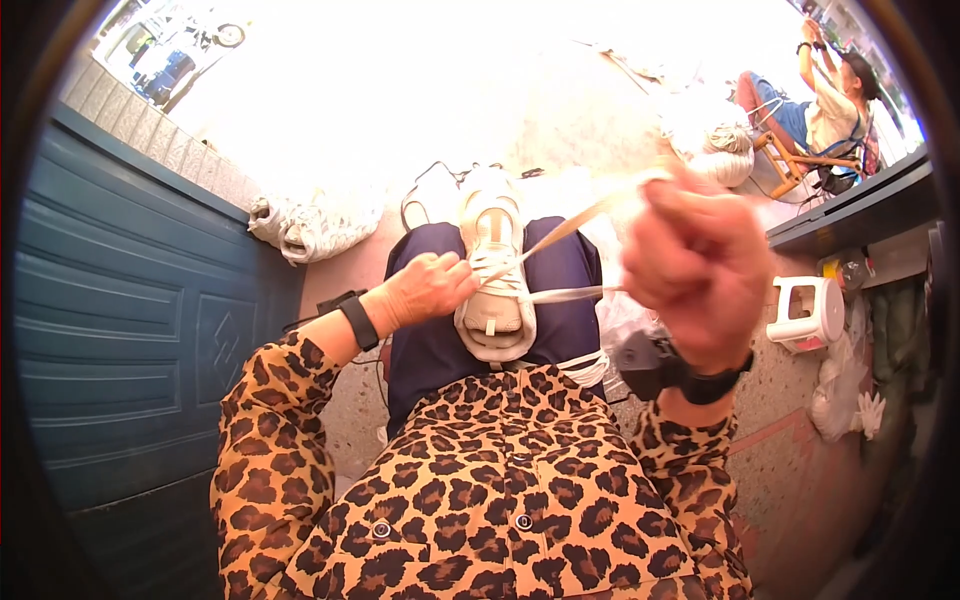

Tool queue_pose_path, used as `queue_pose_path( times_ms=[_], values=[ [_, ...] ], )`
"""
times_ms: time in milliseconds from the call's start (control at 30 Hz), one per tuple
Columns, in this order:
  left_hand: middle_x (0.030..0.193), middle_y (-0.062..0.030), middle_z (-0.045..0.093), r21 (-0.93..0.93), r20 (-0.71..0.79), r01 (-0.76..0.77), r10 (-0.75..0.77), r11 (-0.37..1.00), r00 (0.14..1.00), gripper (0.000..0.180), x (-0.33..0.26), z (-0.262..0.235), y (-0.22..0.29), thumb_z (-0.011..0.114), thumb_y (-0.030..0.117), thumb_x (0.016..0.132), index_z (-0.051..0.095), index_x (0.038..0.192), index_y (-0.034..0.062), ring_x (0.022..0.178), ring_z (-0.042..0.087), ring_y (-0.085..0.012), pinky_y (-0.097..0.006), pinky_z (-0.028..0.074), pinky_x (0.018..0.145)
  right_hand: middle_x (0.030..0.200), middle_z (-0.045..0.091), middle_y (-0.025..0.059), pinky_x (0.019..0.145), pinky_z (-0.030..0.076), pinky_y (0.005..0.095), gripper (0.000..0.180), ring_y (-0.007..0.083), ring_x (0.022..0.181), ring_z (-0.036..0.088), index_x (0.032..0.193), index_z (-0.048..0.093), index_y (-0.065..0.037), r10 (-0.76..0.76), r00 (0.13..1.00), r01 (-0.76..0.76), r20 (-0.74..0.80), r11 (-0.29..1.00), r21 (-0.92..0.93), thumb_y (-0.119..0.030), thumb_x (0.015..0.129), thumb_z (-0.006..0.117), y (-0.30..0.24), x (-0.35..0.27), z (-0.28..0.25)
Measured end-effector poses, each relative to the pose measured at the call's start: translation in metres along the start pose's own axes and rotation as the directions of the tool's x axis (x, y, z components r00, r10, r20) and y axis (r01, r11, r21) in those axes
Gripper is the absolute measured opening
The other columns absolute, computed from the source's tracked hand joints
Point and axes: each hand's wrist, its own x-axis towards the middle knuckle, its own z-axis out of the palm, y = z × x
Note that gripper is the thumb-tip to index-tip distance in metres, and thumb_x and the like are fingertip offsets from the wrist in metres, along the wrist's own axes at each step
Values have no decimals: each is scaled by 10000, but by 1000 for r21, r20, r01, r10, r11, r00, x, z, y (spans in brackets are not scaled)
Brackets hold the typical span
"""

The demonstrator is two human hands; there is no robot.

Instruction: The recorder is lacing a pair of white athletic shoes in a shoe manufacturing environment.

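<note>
A cream sneaker (497,318) rests between my thighs, its heel opening toward me and its toe pointing away. My left hand (428,288) is closed at the sneaker's left side, fingertips pressed against the lacing; what exactly they pinch is hidden. A flat pale shoelace (575,222) stretches taut from the eyelets up to my right hand (697,262). That hand is raised to the right of the shoe, blurred, with fingers curled round the lace. A second length of lace runs from the shoe toward the same hand. More white laces (585,370) lie across my right thigh.
Bundled white shoes (315,225) lie by a blue panelled door (110,300) on the left. To the right are a white plastic stool (805,312) and a hanging plastic bag (832,395). Another person (835,110) sits far right beside a white pile (715,150).
</note>
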Motion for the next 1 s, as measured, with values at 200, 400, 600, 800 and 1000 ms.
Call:
queue_pose_path(
  times_ms=[200,400,600,800,1000],
  values=[
    [858,-87,625,-717,162,409,-435,565,886,153,39,-27,-10,605,144,824,631,936,44,787,601,-209,-317,483,688,472,274,-49,345,157,238,161,58,376,188,832,349,-79,-54,948,38,314,998,54,-219,909,369,-8,7,8],
    [911,-46,662,-921,388,389,-73,11,919,251,70,-52,0,646,194,828,655,1019,31,869,581,-110,-266,441,805,479,272,-56,383,186,222,177,61,396,203,788,366,-87,-151,958,141,245,988,60,-216,907,389,1,22,2],
    [846,-41,606,-797,445,20,-564,-604,696,165,48,-31,-29,544,202,905,607,895,50,805,561,-119,-279,467,696,837,585,115,791,412,286,148,204,826,556,778,528,-24,-265,852,323,-452,945,54,-125,865,463,3,32,-71],
    [696,0,473,-804,367,-336,-855,-490,367,171,-23,-61,-106,483,180,940,542,969,22,628,448,-95,-202,379,517,793,583,54,686,455,242,169,124,740,548,843,568,-43,-87,926,48,-366,992,-116,-197,903,532,50,-15,-179],
    [688,16,439,-830,557,164,-773,-533,305,201,-40,-35,-49,469,188,940,525,970,-3,579,412,-75,-208,364,503,745,612,51,592,449,242,158,92,670,552,914,627,17,148,941,-323,-304,661,-678,-114,873,549,160,-41,-122]
  ],
)
